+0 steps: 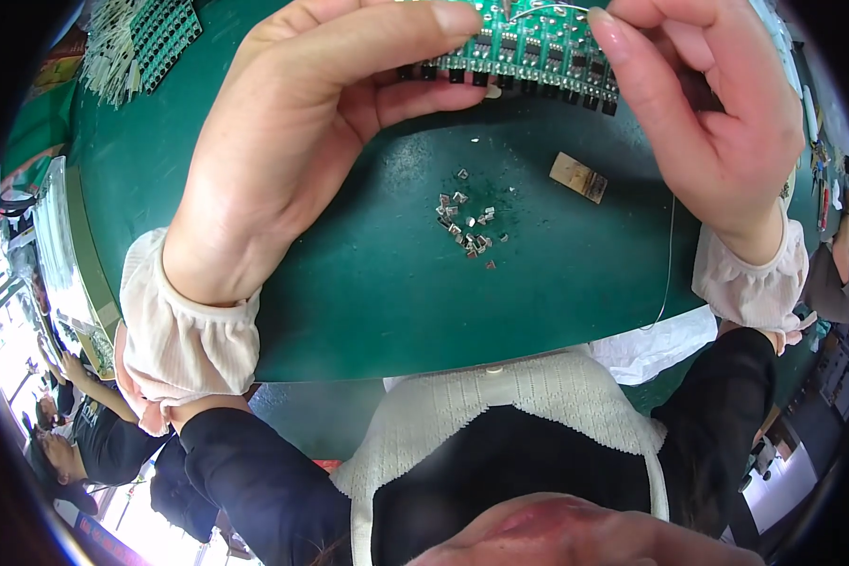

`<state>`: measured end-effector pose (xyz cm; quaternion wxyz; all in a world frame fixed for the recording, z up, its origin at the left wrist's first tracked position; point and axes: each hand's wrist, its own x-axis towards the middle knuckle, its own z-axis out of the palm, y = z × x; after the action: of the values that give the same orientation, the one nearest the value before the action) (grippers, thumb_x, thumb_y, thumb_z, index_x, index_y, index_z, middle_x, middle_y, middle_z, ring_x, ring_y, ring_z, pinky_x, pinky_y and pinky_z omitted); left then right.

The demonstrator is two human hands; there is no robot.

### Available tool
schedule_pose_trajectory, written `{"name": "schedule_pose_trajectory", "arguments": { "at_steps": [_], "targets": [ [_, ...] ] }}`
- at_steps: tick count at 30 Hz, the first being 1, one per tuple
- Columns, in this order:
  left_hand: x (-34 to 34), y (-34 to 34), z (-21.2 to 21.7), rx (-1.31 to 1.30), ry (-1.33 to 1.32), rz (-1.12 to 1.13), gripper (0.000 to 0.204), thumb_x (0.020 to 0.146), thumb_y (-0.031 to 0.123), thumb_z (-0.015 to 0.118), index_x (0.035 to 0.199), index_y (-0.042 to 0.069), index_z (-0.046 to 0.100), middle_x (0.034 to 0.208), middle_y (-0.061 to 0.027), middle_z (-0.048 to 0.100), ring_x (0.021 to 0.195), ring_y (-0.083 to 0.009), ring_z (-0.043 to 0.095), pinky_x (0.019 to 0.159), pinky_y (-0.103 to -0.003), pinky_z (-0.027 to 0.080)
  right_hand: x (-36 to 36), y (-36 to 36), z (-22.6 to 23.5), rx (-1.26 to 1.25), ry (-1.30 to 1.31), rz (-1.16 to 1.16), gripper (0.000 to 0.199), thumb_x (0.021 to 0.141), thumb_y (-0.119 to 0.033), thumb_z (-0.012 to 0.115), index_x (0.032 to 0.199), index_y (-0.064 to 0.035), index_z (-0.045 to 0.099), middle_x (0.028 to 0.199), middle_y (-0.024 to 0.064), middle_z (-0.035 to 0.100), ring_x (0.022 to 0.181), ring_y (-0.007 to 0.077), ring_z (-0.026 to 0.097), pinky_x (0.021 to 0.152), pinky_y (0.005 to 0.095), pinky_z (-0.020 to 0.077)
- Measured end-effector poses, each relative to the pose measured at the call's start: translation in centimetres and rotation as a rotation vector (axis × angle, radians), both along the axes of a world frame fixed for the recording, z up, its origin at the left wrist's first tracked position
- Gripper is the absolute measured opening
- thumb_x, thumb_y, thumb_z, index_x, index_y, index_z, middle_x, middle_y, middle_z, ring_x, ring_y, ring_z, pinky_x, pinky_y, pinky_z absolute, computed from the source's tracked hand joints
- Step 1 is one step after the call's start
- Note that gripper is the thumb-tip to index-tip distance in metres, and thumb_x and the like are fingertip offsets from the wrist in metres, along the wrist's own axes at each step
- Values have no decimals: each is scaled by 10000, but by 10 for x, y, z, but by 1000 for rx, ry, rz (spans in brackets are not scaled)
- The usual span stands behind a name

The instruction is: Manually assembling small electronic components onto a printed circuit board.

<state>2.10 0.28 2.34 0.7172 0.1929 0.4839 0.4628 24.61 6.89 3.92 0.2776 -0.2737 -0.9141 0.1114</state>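
At the top of the view, my left hand [288, 118] is closed around the left end of a green circuit board [547, 55], thumb on top and fingers beneath. Small dark chips and solder points cover the board, and black parts stick out in a row along its near edge. My right hand [717, 123] pinches a thin silvery solder wire [557, 8] at the board's right side. The wire reaches left over the board, where a pointed metal tip [507, 8] shows at the picture's edge. Whatever bears that tip is cut off.
Small shiny metal pieces [470, 226] lie scattered on the green table [396, 311], beside a small tan block [578, 177]. More boards [165, 42] with pale leads lie at the far left. White plastic [656, 347] hangs by the near edge. Another person [104, 429] sits at the left.
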Motion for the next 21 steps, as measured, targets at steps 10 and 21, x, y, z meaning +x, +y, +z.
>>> {"name": "schedule_pose_trajectory", "arguments": {
  "at_steps": [10,21],
  "targets": [
    [-2,1,-1,-32,16,38,95,988,89,659,992,5,703,1012,-128,743,882,-183,723,842,-320,610,6,11,-16,49,21,102,115,856,47,723,913,6,632,670,42,621,487,77,527,466,236,387],
    [-24,-3,-36,265,108,-143,164,993,108,637,1097,-3,699,1084,-86,733,981,-156,712,893,-345,619,5,18,13,26,-188,-152,55,846,10,712,868,11,661,685,108,645,554,175,606,531,303,456]
  ]
}}
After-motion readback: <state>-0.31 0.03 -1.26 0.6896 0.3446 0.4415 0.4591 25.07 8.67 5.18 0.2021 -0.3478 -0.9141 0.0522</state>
